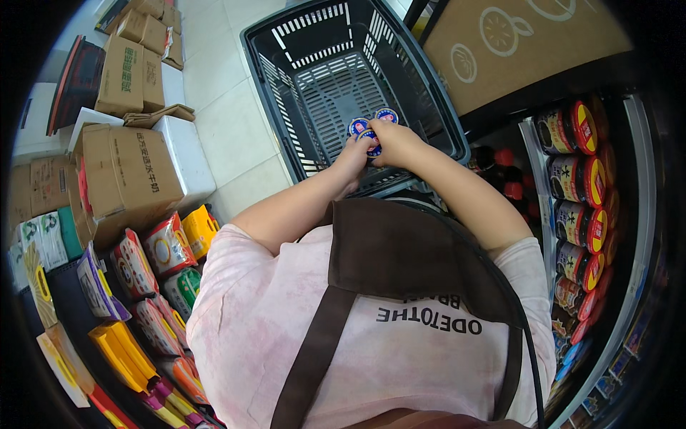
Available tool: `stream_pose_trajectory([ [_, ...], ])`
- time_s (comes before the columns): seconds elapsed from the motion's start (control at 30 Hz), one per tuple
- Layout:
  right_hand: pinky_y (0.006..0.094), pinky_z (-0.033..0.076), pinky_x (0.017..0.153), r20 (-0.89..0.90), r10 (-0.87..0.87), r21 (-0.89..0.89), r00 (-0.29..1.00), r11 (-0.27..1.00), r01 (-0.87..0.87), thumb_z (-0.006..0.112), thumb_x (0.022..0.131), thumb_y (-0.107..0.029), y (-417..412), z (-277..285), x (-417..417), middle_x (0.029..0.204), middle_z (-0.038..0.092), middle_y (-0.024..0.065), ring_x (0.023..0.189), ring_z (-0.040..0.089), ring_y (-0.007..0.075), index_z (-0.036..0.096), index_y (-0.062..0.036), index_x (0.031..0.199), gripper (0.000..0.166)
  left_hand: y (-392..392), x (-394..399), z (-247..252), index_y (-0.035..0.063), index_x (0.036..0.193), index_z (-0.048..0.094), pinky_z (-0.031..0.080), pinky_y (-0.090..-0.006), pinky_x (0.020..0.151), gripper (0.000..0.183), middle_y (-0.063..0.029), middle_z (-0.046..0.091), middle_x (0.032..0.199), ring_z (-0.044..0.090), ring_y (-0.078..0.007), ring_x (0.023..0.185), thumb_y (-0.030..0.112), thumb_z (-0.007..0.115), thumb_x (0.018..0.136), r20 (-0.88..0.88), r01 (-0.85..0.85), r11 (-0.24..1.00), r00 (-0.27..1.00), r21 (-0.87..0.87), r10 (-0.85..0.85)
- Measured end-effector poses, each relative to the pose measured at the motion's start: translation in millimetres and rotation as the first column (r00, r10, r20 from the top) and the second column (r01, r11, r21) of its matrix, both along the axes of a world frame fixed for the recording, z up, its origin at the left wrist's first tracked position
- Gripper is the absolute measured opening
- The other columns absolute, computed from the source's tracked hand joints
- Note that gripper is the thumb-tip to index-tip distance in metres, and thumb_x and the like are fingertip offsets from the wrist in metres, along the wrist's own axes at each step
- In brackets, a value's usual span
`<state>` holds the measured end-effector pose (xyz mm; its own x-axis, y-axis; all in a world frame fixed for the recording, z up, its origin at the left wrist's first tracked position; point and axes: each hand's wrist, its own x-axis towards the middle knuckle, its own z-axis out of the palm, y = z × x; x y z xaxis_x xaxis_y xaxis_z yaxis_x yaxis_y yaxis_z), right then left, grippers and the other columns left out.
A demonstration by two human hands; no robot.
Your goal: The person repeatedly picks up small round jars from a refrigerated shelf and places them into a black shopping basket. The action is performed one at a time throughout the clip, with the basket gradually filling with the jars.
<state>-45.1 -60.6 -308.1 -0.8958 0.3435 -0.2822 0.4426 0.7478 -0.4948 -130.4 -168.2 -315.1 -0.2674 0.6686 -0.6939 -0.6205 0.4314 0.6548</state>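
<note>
Both of my hands are over the near end of a dark plastic shopping basket (pixel 343 102) with slotted sides. Between them is a cluster of round blue-lidded containers (pixel 358 127), with three lids showing. My left hand (pixel 353 158) grips the cluster from the left side. My right hand (pixel 399 143) curls round it from the right, its fingers over the lids. The bodies of the containers are hidden below the lids and hands, so their kind and whether they touch the basket cannot be told.
To the right, a shelf holds rows of jars with red-and-yellow lids (pixel 585 177) and dark bottles with red caps (pixel 512 174). A printed cardboard panel (pixel 514 59) stands above. Cardboard cartons (pixel 134 166), a white foam box (pixel 182 155) and shelved packets (pixel 169 246) line the left. Pale floor tiles (pixel 236 128) run between.
</note>
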Motion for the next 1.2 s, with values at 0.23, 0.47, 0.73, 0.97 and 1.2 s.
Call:
stream_pose_trajectory([
  [0.23, 0.0403, 0.049, 0.083, 0.156, 0.027, -0.014, 0.987, 1.000, -0.025, 0.082, 0.055, -0.017, -5.8, -28.8, -2.4, 0.109, 0.057, 0.0183, 0.101, 0.058, 0.0346, 0.047, -0.0033, 0.112, 0.068, 9.3, 2.2, -54.9, 0.0091, 0.083, 0.055, 0.041, -0.0329, 0.062, 0.016, -0.0026, 0.054, 0.076, 0.049, -0.0141, 0.063, 0.024, 0.049, 0.083, 0.105, 0.041, 0.995, 0.994, -0.091, -0.032],
  [0.47, 0.0396, 0.049, 0.084, 0.296, 0.076, -0.140, 0.952, 0.989, -0.035, 0.084, 0.053, -0.018, -6.9, -28.3, -8.9, 0.116, 0.053, 0.0222, 0.104, 0.056, 0.0355, 0.045, 0.0001, 0.116, 0.077, 6.4, 4.5, -52.9, 0.0093, 0.085, 0.056, 0.041, -0.0320, 0.055, 0.018, -0.0029, 0.053, 0.077, 0.050, -0.0154, 0.065, 0.026, 0.049, 0.084, 0.042, 0.072, 0.976, 0.997, -0.205, -0.065],
  [0.73, 0.0388, 0.050, 0.082, 0.353, 0.177, -0.242, 0.919, 0.966, -0.093, 0.085, 0.046, -0.021, 5.4, -48.7, -22.4, 0.112, 0.057, 0.0242, 0.101, 0.058, 0.0350, 0.045, 0.0048, 0.116, 0.084, 14.9, 6.2, -74.8, 0.0072, 0.092, 0.057, 0.037, -0.0349, 0.047, 0.030, -0.0083, 0.056, 0.077, 0.049, -0.0208, 0.058, 0.032, 0.041, 0.084, -0.013, 0.066, 0.957, 0.997, -0.281, -0.072],
  [0.97, 0.0394, 0.050, 0.082, 0.420, 0.231, -0.299, 0.877, 0.948, -0.107, 0.084, 0.047, -0.020, 7.2, -44.7, -31.6, 0.112, 0.057, 0.0220, 0.103, 0.057, 0.0347, 0.043, 0.0003, 0.121, 0.087, 23.9, 10.3, -118.2, -0.0006, 0.100, 0.058, 0.038, -0.0421, 0.046, 0.040, -0.0168, 0.059, 0.076, 0.055, -0.0282, 0.057, 0.027, 0.033, 0.086, -0.173, 0.071, 0.921, 0.974, -0.384, -0.147],
  [1.2, 0.0392, 0.047, 0.088, 0.389, 0.254, -0.297, 0.886, 0.945, -0.140, 0.083, 0.048, -0.022, 9.5, -55.3, -32.6, 0.113, 0.056, 0.0211, 0.106, 0.055, 0.0346, 0.044, -0.0005, 0.121, 0.086, 22.4, 4.1, -87.9, -0.0017, 0.106, 0.056, 0.042, -0.0432, 0.055, 0.043, -0.0181, 0.060, 0.082, 0.058, -0.0296, 0.068, 0.030, 0.033, 0.087, -0.187, 0.134, 0.909, 0.957, -0.394, -0.222],
])
